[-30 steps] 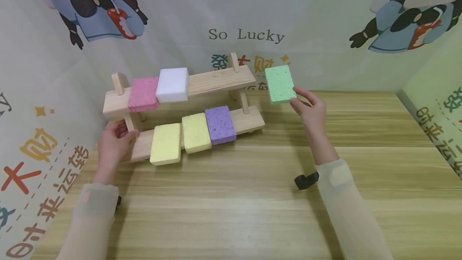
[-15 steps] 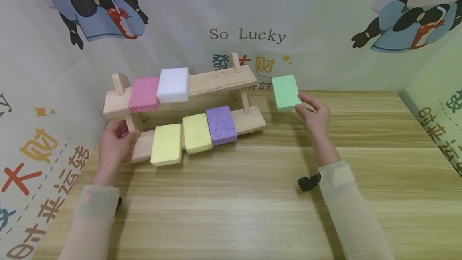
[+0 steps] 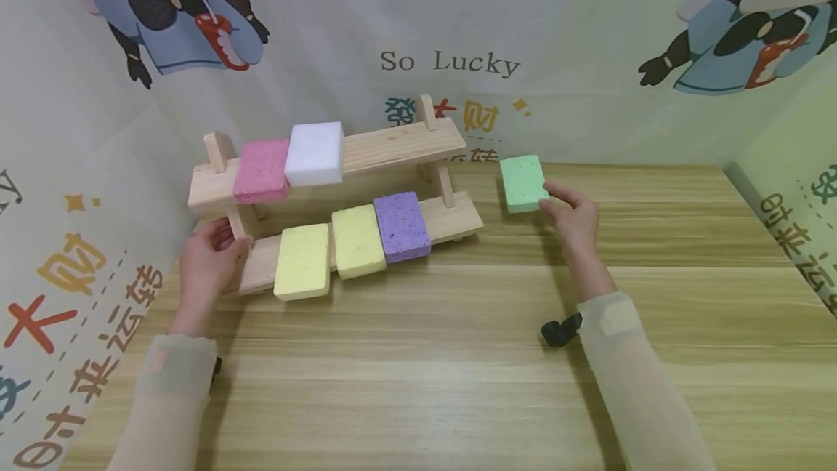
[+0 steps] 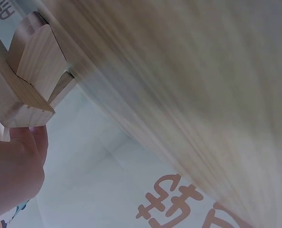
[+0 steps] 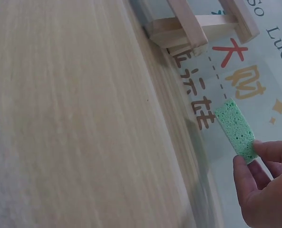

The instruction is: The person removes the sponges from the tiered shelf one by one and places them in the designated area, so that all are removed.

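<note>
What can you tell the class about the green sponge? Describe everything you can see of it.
The green sponge is a pale green, flat rectangular block with small pores dotted over its surface; it looks like foam. The right hand pinches it near one end between thumb and fingers. It is tilted, a broad face showing in the head view, to the right of the wooden rack and apart from it. It appears lifted off the table, with only the hand touching it.

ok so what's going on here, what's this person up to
A person's right hand pinches a green sponge to the right of a wooden rack, while the left hand holds the rack's left side. The upper shelf bears a pink sponge and a white block; the lower shelf, two yellow sponges and a purple one.
</note>
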Demonstrator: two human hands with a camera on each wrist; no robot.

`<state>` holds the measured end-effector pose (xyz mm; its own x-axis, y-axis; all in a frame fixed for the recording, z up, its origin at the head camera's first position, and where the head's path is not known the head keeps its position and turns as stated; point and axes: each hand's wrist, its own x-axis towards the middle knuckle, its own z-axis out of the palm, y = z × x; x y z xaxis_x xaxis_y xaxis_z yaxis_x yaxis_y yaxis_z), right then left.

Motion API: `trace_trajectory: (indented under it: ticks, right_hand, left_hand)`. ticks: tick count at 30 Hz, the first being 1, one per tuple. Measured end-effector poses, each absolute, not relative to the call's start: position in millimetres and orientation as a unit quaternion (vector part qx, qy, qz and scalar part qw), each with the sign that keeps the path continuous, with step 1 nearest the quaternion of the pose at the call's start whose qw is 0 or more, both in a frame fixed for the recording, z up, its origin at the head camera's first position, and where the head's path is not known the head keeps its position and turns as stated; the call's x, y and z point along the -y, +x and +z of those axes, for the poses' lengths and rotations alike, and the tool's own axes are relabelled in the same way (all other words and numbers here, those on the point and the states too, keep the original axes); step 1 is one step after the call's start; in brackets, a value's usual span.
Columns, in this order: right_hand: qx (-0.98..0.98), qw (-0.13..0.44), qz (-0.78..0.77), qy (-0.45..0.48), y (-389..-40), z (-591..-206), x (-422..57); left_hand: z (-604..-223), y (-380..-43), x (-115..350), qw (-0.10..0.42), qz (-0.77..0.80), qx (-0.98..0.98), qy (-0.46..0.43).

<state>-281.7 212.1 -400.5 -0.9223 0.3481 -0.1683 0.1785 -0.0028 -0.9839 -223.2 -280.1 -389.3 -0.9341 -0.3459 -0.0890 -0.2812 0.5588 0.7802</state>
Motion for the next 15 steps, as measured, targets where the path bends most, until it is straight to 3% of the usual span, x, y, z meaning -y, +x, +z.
trace_trajectory:
  ticks: [15]
  right_hand:
    - [0.76, 0.023, 0.621, -0.192, -279.2, -408.7, -217.7]
  left_hand:
    - [-390.7, -223.3, 280.4, 0.043, -0.432, 0.884, 0.176]
